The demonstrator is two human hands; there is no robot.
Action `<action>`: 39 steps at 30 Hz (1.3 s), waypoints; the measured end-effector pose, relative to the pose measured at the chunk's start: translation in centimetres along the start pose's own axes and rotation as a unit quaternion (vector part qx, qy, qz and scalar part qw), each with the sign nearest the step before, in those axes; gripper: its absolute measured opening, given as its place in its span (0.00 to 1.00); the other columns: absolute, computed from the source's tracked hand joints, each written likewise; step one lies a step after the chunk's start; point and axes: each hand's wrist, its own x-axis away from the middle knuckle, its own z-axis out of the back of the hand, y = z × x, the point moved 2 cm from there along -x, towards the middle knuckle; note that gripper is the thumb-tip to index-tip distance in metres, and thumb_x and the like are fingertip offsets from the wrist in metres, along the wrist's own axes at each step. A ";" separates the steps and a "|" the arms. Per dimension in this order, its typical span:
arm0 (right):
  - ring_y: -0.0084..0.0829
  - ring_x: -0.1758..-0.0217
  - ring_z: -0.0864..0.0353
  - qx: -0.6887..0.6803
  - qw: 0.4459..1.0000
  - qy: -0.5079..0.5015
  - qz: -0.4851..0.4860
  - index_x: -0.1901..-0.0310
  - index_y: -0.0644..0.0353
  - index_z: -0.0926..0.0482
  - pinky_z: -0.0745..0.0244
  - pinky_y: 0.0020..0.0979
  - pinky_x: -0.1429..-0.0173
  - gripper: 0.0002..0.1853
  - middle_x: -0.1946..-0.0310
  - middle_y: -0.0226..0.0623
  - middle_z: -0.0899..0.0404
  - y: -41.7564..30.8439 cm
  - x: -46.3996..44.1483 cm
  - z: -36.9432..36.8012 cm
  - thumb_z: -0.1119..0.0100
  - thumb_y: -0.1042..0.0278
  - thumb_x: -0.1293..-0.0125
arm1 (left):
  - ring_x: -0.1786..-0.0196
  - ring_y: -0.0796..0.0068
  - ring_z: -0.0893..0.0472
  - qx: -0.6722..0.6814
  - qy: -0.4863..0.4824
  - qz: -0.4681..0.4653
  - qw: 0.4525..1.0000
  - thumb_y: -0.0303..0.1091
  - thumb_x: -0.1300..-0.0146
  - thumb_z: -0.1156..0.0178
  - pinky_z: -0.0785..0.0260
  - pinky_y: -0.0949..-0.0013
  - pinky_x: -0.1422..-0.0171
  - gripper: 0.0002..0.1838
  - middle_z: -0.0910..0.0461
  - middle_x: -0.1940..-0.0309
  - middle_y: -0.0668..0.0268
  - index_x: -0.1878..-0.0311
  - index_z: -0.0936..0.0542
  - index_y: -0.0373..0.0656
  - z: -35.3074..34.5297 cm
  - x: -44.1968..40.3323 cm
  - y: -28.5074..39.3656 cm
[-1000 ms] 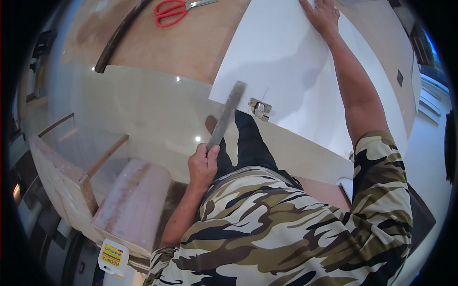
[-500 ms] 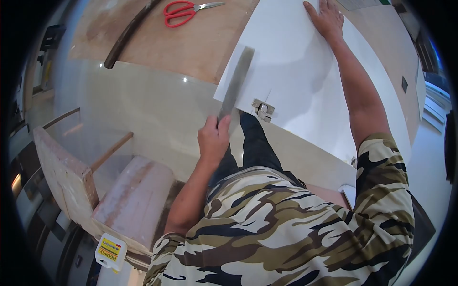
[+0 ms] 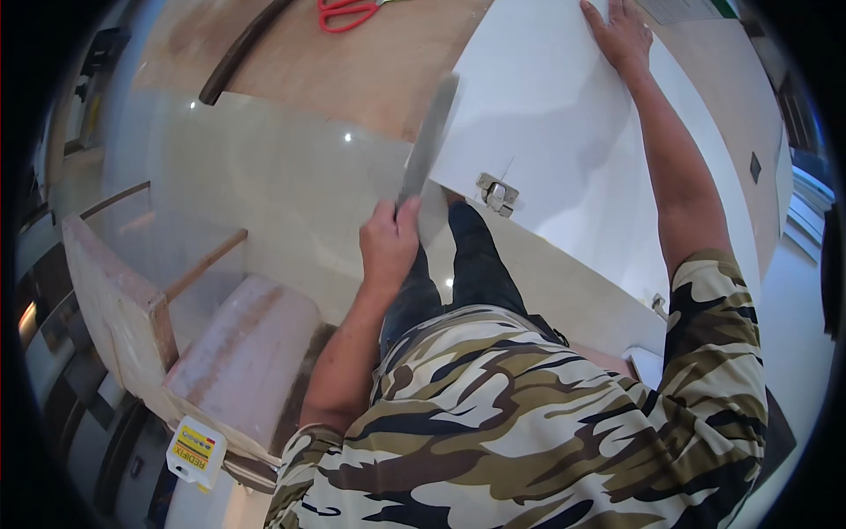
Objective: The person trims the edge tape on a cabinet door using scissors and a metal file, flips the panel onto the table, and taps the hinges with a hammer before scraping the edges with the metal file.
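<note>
My left hand is closed around the end of a long flat grey file, slightly blurred by motion. The file points away from me along the left edge of a white panel; whether its face touches the edge I cannot tell. My right hand lies flat on the far part of the panel, thumb and fingers apart. A metal cabinet hinge is fixed near the panel's close edge, and a second hinge shows partly at the right.
A brown board lies under the panel, bearing red-handled scissors and a dark curved bar. At lower left stands a wooden piece with a yellow-and-white REDIFIX pack by it.
The view has shifted a little, so the scissors sit nearer the top edge. The file has moved slightly along the panel's left edge with my left hand. My right hand stays on the panel.
</note>
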 end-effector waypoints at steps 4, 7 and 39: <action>0.54 0.18 0.47 0.010 1.000 0.006 -0.004 0.23 0.67 0.42 0.54 0.49 0.16 0.46 0.22 0.56 0.44 0.3 -0.1 -0.5 0.54 0.33 0.27 | 0.80 0.46 0.28 0.028 0.001 0.013 1.000 0.47 0.28 0.38 0.33 0.55 0.72 0.23 0.27 0.82 0.49 0.71 0.26 0.35 0.3 -2.6 0.3; 0.53 0.17 0.48 0.008 1.000 0.009 -0.008 0.23 0.67 0.43 0.55 0.49 0.16 0.46 0.22 0.57 0.44 0.1 -0.1 -0.4 0.54 0.32 0.27 | 0.80 0.48 0.30 0.004 -0.016 0.032 0.999 0.47 0.28 0.38 0.33 0.55 0.72 0.23 0.27 0.83 0.50 0.71 0.26 0.35 2.2 0.7 -0.5; 0.40 0.30 0.24 -0.186 0.847 -0.167 0.470 0.51 0.53 0.13 0.51 0.59 0.18 0.17 0.49 0.33 0.14 -15.7 16.4 8.6 0.24 0.64 0.42 | 0.84 0.85 0.32 0.273 0.055 0.299 0.913 0.43 0.29 0.35 0.40 0.76 0.80 0.15 0.29 0.82 0.72 0.64 0.23 0.41 5.7 8.0 -9.7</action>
